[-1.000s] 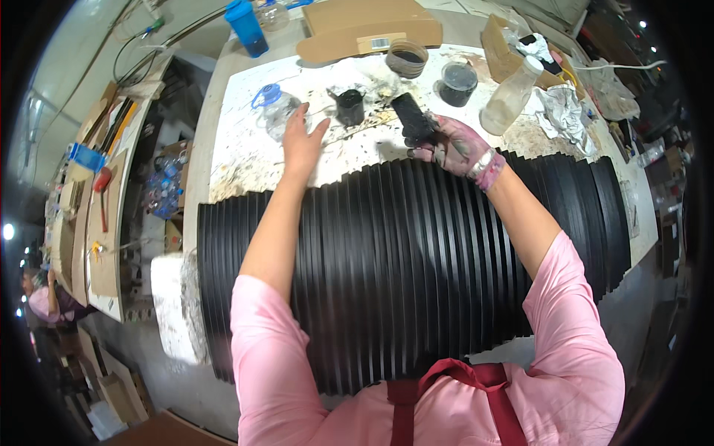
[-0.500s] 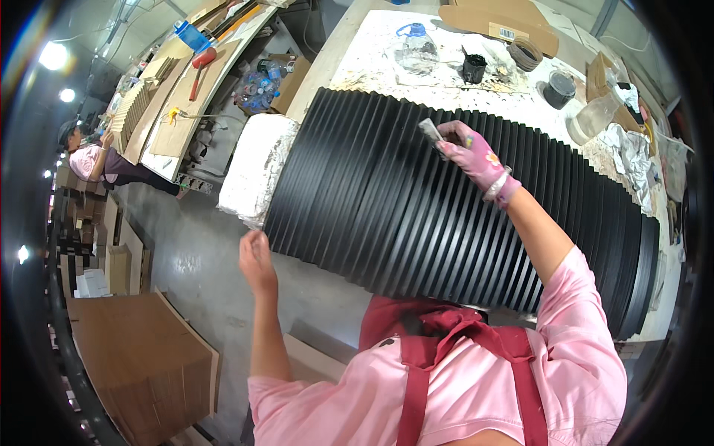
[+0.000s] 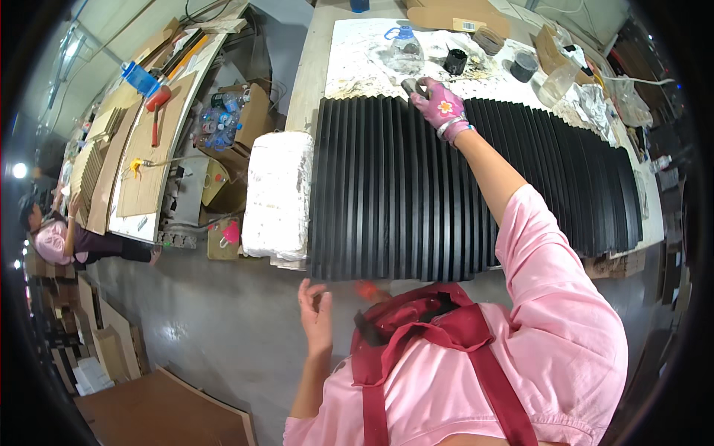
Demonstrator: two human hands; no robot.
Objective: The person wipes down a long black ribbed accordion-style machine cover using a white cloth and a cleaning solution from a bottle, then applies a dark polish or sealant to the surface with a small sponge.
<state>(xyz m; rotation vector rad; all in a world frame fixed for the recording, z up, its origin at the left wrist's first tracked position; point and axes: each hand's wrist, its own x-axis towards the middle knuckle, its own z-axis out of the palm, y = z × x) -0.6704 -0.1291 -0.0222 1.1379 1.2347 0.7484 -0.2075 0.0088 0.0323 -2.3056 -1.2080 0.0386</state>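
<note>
Long black strips [image 3: 387,193] lie side by side in a wide ridged row across the table. Over their far ends, left of the middle, is my right hand [image 3: 442,108] in a pink flowered glove. Its fingers are closed on a small grey pad [image 3: 410,87], whose exact kind I cannot make out. My left hand [image 3: 316,316] is bare and held off the near left corner of the row, fingers apart and holding nothing. Against the left side of the strips stands a white wrapped block [image 3: 278,195].
Behind the strips, a stained white sheet [image 3: 357,56] carries a clear jug [image 3: 405,52], a black cup [image 3: 455,62] and a dark pot [image 3: 523,67]. A side bench at left holds a red mallet [image 3: 157,100]. A co-worker [image 3: 56,238] stands beyond it. Cardboard [image 3: 163,409] sits lower left.
My right hand has moved with the grey pad from over the strips to their far ends. My left hand has come away from beside the white block, its fingers now spread. The view has turned.
</note>
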